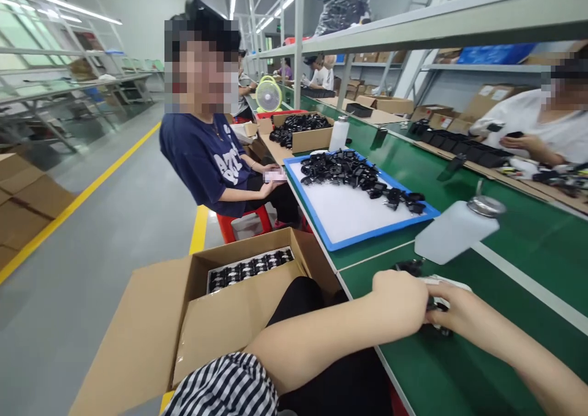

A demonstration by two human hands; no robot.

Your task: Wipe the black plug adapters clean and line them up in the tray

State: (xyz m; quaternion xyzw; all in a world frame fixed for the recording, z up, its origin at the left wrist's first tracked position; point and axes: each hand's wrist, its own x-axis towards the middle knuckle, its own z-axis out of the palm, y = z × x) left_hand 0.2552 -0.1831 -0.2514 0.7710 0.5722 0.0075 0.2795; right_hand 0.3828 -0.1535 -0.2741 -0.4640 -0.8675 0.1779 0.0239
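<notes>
My left hand (399, 299) and my right hand (454, 313) meet over the green bench top (459, 367), close together near its edge. Between them is a small black plastic adapter (436, 309), partly hidden by my fingers. A white cloth (443, 286) lies against it under my right fingers. My left hand grips the adapter, and my right hand pinches the cloth. Another black piece (410, 267) lies just beyond my left hand. Past my hands, a white plastic dispenser bottle (457, 232) with a metal top stands close by. A blue-rimmed tray (358, 204) holds a heap of black adapters on white foam.
An open cardboard box (193, 306) of packed black items stands on the floor to my left. A co-worker in a navy T-shirt (206, 162) sits on a red stool (243, 220) beside the bench. Another person in white (528, 122) works across it.
</notes>
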